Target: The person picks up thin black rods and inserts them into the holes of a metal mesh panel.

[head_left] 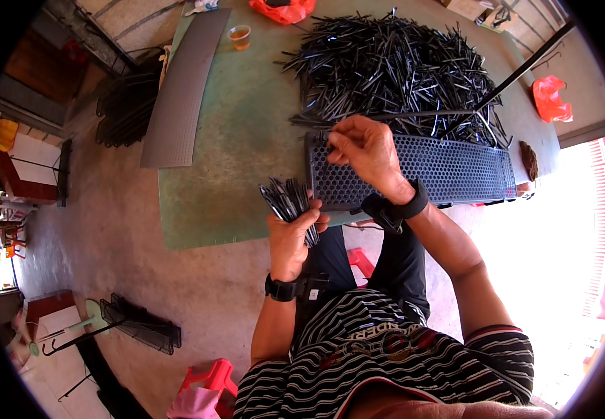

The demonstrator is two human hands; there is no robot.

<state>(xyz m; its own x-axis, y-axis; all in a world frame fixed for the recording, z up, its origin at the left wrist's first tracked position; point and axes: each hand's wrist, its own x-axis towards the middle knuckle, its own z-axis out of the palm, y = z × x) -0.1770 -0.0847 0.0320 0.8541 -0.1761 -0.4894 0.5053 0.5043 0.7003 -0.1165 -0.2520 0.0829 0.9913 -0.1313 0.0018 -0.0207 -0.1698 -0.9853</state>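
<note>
Across the left grip [290, 243], black strips [285, 198] bunched, ends jutting out

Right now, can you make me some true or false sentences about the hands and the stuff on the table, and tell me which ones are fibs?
1. The left hand holds a bunch of thin black strips. True.
2. The right hand wears a woolly glove. False: it is bare, at the left end of the black holed panel.
3. A big pile of black strips lies on the green table. True.
4. The clear cup lies on its side. False: it stands upright.
</note>
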